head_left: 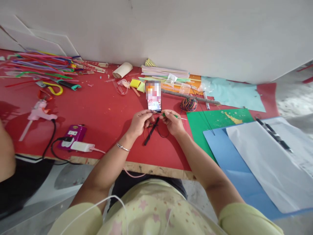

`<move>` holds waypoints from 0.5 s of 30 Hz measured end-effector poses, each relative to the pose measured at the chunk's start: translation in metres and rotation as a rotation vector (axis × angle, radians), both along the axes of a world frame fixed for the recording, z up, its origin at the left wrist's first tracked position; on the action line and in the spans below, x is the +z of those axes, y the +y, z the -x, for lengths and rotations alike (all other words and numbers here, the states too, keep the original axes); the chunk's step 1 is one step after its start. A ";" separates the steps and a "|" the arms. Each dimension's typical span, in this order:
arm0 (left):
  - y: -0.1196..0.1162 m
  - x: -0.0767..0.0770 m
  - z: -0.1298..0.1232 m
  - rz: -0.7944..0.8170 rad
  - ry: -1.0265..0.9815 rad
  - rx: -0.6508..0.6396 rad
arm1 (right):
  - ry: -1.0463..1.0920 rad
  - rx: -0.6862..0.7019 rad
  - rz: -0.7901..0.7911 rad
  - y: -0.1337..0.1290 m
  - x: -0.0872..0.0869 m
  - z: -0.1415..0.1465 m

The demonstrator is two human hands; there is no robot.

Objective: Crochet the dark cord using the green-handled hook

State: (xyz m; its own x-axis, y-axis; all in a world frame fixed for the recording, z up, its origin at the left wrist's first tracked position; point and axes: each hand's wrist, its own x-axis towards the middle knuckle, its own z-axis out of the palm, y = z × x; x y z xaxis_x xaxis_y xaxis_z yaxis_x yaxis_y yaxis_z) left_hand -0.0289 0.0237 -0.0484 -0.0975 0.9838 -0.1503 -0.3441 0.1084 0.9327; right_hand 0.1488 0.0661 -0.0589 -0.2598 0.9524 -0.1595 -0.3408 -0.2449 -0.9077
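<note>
My right hand (171,122) pinches a thin tool with a green grip (174,115) and a metal tip pointing right. My left hand (141,122) is closed at the fingertips on something small and thin that I cannot make out, close to the tool's other end. Between and just below the hands, a black rod-like piece (151,131) lies slanted on the red table (107,114), with thin dark and orange strands near it. A phone (154,97) with a lit screen stands right behind my fingertips. A multicoloured yarn ball (188,104) sits to its right.
Pipe cleaners (41,67), scissors (52,87), a pink glue gun (41,111) and a purple power socket (73,135) are at left. Straws (165,71) and a stick (190,96) lie behind. At right are green sheet (202,125) and blue folder (234,169). Another person's arm (6,153) shows at left.
</note>
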 end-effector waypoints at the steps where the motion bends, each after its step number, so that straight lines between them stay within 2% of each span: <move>1: 0.000 0.000 0.000 -0.004 0.005 0.004 | 0.002 -0.002 0.003 0.000 0.001 0.000; 15: -0.002 0.001 -0.001 -0.062 0.170 0.028 | -0.014 -0.002 -0.010 0.000 0.000 -0.001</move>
